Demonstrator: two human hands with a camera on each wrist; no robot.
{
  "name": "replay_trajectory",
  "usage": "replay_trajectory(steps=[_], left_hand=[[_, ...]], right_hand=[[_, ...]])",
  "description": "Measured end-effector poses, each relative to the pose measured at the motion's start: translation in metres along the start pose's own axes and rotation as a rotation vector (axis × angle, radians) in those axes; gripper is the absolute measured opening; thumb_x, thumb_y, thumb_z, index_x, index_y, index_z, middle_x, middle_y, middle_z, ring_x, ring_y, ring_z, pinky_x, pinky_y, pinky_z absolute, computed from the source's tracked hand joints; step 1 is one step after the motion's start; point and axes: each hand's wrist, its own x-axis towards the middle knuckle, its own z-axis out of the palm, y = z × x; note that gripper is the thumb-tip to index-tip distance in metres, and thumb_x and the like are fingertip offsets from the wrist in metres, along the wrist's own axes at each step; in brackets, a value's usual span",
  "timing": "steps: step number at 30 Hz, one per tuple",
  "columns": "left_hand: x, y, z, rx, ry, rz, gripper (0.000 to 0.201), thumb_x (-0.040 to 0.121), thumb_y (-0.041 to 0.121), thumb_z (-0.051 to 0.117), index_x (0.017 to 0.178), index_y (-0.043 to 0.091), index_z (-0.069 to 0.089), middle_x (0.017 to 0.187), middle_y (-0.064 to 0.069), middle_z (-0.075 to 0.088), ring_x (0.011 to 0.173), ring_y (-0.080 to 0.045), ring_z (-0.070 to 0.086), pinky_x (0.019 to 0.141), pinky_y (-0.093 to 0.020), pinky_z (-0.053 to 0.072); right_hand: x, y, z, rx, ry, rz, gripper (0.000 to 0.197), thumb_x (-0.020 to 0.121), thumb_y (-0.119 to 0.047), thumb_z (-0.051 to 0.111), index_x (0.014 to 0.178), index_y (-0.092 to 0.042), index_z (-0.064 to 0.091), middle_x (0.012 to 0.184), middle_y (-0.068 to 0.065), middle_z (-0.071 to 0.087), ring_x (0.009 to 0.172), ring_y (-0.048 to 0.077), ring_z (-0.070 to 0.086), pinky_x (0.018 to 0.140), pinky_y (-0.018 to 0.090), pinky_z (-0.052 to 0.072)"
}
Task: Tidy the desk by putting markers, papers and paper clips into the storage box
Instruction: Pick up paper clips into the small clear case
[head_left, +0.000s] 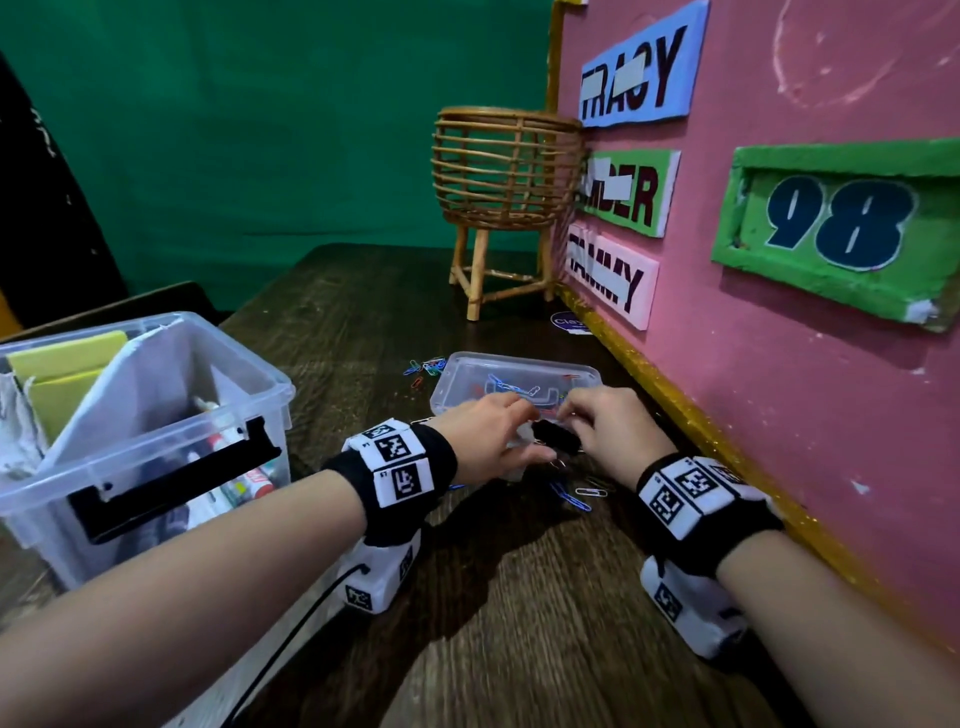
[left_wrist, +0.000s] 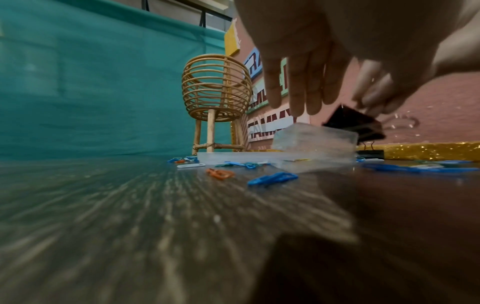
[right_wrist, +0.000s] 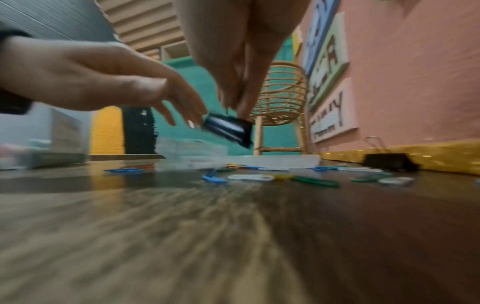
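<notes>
Two hands meet over a dark wooden table (head_left: 519, 597), above a small clear plastic case (head_left: 514, 382) that lies on the tabletop with coloured paper clips inside it. The right hand (head_left: 613, 431) pinches a black binder clip (right_wrist: 228, 129) between thumb and fingertips, holding it tilted in the air just over the case; the right wrist view shows the fingers (right_wrist: 244, 98) pressed together on the clip's upper edge. The left hand (head_left: 493, 436) reaches in from the other side with its fingers (left_wrist: 298, 86) extended and only slightly spread, the tips close beside the binder clip; whether they actually touch it cannot be told through the motion blur. Loose paper clips (head_left: 576, 496) in blue, white, green, yellow and orange lie scattered on the table around the case, with another small cluster beyond its far left corner. A second black binder clip (right_wrist: 389, 162) sits on the table against the glittery gold edge of a pink display board (head_left: 779, 364). The large clear storage box (head_left: 150, 431) stands well to the left, already holding yellow and white papers and several markers. A small rattan basket stand (head_left: 504, 192) rises at the back of the table before a green backdrop.
</notes>
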Motion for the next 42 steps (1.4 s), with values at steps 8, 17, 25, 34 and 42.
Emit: replay_trajectory(steps=[8,17,25,34,42], left_hand=[[0.002,-0.006,0.001,-0.248,0.144,-0.122,0.072,0.075,0.048,0.069,0.132,0.013,0.042,0.125,-0.005,0.056,0.113,-0.020,0.055,0.095,-0.031,0.045],[0.003,-0.004,0.000,-0.177,0.160,-0.075,0.024,0.083,0.010,0.063,0.107,0.008,0.064,0.104,-0.011,0.069,0.101,-0.026,0.062,0.085,-0.027,0.043],[-0.001,-0.008,0.001,-0.156,0.330,0.155,0.010,0.073,-0.006,0.065,0.078,0.001,0.071,0.080,-0.018,0.064,0.078,-0.031,0.062,0.070,-0.029,0.046],[-0.004,-0.005,0.000,-0.158,0.344,0.250,0.055,0.078,0.002,0.068,0.129,0.019,0.056,0.085,-0.006,0.060,0.073,-0.011,0.048,0.073,-0.018,0.038],[-0.003,-0.005,-0.001,-0.044,0.355,0.126,0.040,0.087,0.017,0.062,0.126,0.015,0.057,0.103,-0.011,0.059,0.098,-0.025,0.056,0.082,-0.034,0.045]], right_hand=[[-0.007,-0.013,-0.003,0.226,0.165,-0.277,0.021,0.077,0.016,0.046,0.078,-0.002,0.056,0.084,0.004,0.049,0.076,0.021,0.055,0.074,0.037,0.050],[-0.004,-0.015,0.000,0.431,0.250,-0.234,0.032,0.084,0.016,0.036,0.080,-0.013,0.046,0.082,0.006,0.056,0.070,0.013,0.066,0.066,0.023,0.057],[-0.002,-0.015,0.005,0.167,0.152,-0.098,0.029,0.091,0.001,0.041,0.115,-0.005,0.056,0.108,0.007,0.060,0.100,0.018,0.057,0.092,0.018,0.040],[-0.001,-0.012,0.006,0.160,-0.072,0.075,0.039,0.096,-0.010,0.038,0.134,-0.012,0.046,0.130,0.011,0.057,0.122,0.025,0.051,0.101,0.029,0.037],[-0.004,-0.015,0.004,0.201,-0.102,0.070,0.032,0.096,-0.011,0.037,0.122,-0.016,0.055,0.108,0.011,0.066,0.102,0.025,0.062,0.089,0.034,0.047]])
